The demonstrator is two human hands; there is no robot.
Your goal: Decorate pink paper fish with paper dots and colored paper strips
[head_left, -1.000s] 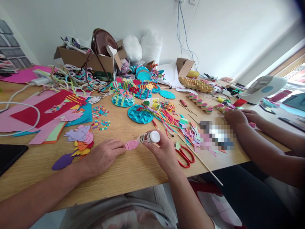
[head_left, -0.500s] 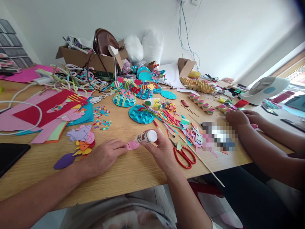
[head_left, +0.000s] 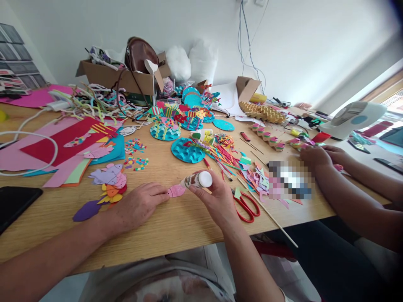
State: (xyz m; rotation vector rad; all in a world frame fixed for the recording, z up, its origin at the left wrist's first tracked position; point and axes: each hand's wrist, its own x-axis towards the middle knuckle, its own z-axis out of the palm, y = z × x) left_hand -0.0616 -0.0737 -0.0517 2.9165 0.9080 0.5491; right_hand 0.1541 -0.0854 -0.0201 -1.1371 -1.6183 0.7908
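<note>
My left hand (head_left: 143, 205) lies low on the table with its fingers together, the fingertips holding down one end of a small pink paper fish (head_left: 176, 191). My right hand (head_left: 217, 199) is wrapped round a small white glue bottle (head_left: 197, 180) with brown print. The bottle is tilted on its side, its narrow end pointing left over the fish's other end; whether the two touch I cannot tell. Left of my left hand lie lilac, pink, orange and yellow paper fish (head_left: 110, 180) and a purple fish shape (head_left: 86, 210). Red-handled scissors (head_left: 247, 207) rest beside my right hand.
A wooden stick (head_left: 273, 220) overhangs the front edge. Paper strips (head_left: 225, 157), scraps (head_left: 256, 178) and blue wavy discs (head_left: 188, 151) lie ahead. Coloured sheets (head_left: 59, 147) and a black phone-like object (head_left: 19, 205) are left. Another person's arms (head_left: 343, 176) reach in from the right.
My right hand and the glue bottle have shifted slightly right along the fish. My left hand keeps its place on the fish. The whole view has shifted a little.
</note>
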